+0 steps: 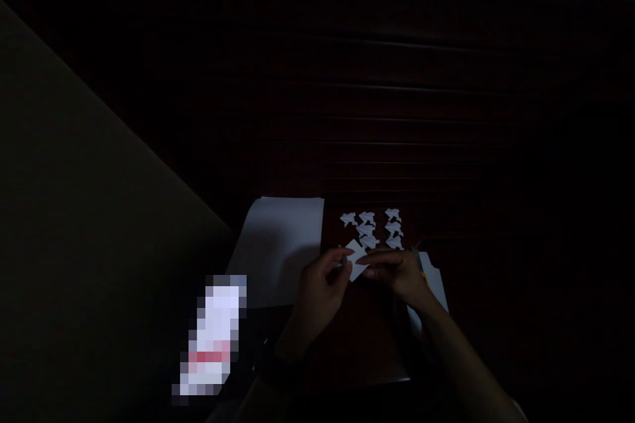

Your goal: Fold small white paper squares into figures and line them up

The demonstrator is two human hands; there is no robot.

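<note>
Between my two hands is a small folded piece of white paper [355, 263], held a little above the dark table. My left hand [322, 284] pinches its left edge between thumb and fingers. From the other side my right hand [399, 272] grips the right edge, fingers laid across the paper. Just beyond the hands lie several small folded paper figures [366, 230], pointed in shape and set in loose columns. Another column of folded figures [393, 229] sits farther right. The dim light hides the finer folds.
A stack of white paper sheets [278, 238] lies left of my hands. Partly under my right forearm are more white sheets [436, 281], with something yellow beside them. A blurred-out bright object [213, 330] is at lower left. A pale wall [74, 178] rises on the left.
</note>
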